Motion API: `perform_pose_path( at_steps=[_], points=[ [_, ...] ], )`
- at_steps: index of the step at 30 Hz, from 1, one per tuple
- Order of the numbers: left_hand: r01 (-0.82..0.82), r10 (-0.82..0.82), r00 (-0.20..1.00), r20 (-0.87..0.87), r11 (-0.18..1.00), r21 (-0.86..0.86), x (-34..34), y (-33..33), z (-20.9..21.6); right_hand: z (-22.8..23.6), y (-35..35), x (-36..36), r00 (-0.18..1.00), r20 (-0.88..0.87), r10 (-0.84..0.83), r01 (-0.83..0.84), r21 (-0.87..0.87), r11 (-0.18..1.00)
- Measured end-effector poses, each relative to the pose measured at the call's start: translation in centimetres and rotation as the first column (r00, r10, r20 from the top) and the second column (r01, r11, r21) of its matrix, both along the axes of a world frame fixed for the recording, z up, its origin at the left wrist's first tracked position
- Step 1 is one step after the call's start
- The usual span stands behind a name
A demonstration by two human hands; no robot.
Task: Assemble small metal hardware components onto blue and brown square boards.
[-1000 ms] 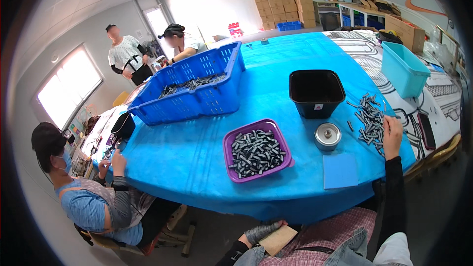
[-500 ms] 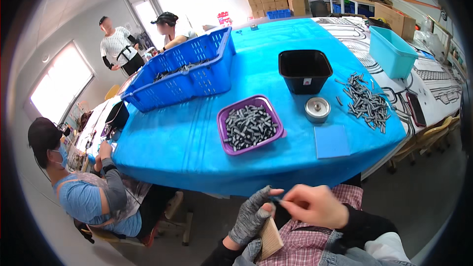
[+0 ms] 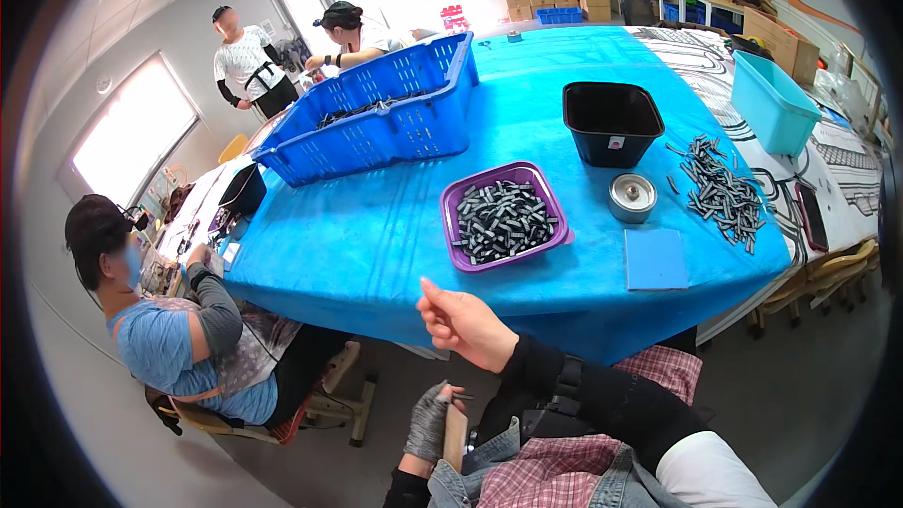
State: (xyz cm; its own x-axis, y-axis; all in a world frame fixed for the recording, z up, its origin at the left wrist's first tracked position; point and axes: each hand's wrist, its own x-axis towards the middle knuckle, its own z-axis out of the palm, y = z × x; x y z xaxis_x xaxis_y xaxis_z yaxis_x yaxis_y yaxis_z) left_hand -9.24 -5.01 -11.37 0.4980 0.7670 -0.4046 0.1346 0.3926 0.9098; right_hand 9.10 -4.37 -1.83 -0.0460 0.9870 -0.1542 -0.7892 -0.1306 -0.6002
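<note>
My left hand point(image 3: 431, 425), in a grey fingerless glove, is low over my lap. It closes on a flat wooden block point(image 3: 454, 438), and a small dark strip point(image 3: 462, 397) sticks out at the fingertips. Bare and stretched forward, my right hand point(image 3: 467, 327) is in front of the table edge with its fingers curled and pressed together. Whatever it may pinch is hidden. Beyond it, a purple tub point(image 3: 565, 236) on the table is filled with short black and grey pieces point(image 3: 503, 219).
A blue crate point(image 3: 372, 149), a black bin point(image 3: 612, 149), a round metal tin point(image 3: 631, 198), a blue square pad point(image 3: 657, 260) and a pile of dark pieces point(image 3: 724, 196) occupy the table. A turquoise bin point(image 3: 773, 113) and phone point(image 3: 811, 216) are rightward. A co-worker point(image 3: 179, 339) sits at left.
My right hand has left my left hand and swung forward and left towards the table edge. My left hand has dropped lower and slightly left, still holding the wooden block.
</note>
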Motion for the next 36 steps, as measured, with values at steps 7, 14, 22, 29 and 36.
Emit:
perform_pose_path(
  at_steps=[7,14,22,29,36],
  points=[
    [0.141,-0.129,0.989,-0.069,0.963,0.230,2.5,0.3,0.9,-6.7,-4.2,2.9,0.845,0.525,0.105,-0.090,-0.055,0.994],
    [0.187,-0.205,0.979,0.005,0.903,0.387,5.9,0.8,-1.5,-10.3,-11.0,4.0,0.656,0.752,-0.063,0.101,-0.005,0.995],
    [0.244,-0.273,0.962,0.027,0.896,0.372,11.2,-0.5,2.0,-6.3,-13.5,5.4,0.194,0.882,-0.429,0.313,0.359,0.880],
    [0.506,-0.482,0.856,-0.185,0.710,0.490,12.9,-0.2,3.9,-6.2,-15.4,6.6,-0.072,0.926,-0.371,0.290,0.376,0.880],
    [0.584,-0.577,0.750,-0.324,0.346,0.734,13.5,0.7,5.8,-5.8,-16.3,7.1,-0.073,0.932,-0.354,0.203,0.362,0.910]
  ],
)
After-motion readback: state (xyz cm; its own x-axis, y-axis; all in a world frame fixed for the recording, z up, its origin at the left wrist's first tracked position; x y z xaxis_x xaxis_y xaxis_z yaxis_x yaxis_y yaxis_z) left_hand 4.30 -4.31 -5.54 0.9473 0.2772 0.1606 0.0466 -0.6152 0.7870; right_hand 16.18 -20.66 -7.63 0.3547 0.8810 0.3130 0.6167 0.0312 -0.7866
